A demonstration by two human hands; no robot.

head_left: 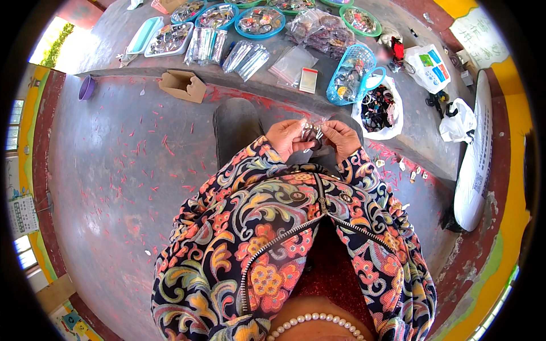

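My left hand [286, 138] and my right hand [341, 138] are close together above my lap. Between them is a small clear plastic bag [312, 132] with dark, small items inside that I cannot make out. The left fingers pinch its left edge near the top. My right thumb and fingers close on its other side. Just past my right hand, on the raised step, stands a white bag [392, 132] full of dark small pieces. Beside it is a blue plastic basket [335, 85] with assorted small items in it.
Along the step lie a cardboard box [182, 86], packets of thin sticks [245, 58], flat clear bags [292, 62] and a small card pad [308, 80]. Round blue trays [260, 34] and a green tray [360, 32] hold small goods. A purple bowl [87, 88] sits on the floor at left.
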